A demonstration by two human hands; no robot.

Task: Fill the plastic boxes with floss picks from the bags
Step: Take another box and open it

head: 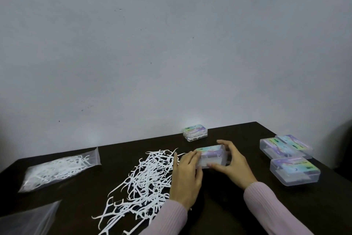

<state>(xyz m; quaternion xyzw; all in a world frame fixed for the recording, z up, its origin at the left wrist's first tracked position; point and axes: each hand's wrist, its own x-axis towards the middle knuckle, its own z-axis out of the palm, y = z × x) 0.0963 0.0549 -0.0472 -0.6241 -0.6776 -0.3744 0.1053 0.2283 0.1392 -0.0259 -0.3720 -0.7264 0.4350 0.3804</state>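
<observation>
Far to the left of your left hand [185, 175] a clear bag [61, 168] lies on the dark bench [219, 208] with floss picks inside, a second clear bag [28, 219] sits nearer you with contents you cannot tell, and a loose pile of floss picks [146, 179] spreads just beside and partly under that hand. Both hands close on one plastic box [211, 156], left fingers on its left end and your right hand [234, 164] cupping its right end. Beyond them stands a filled box [195, 132]; right of your right hand, three boxes [289, 158] cluster, contents unclear.
</observation>
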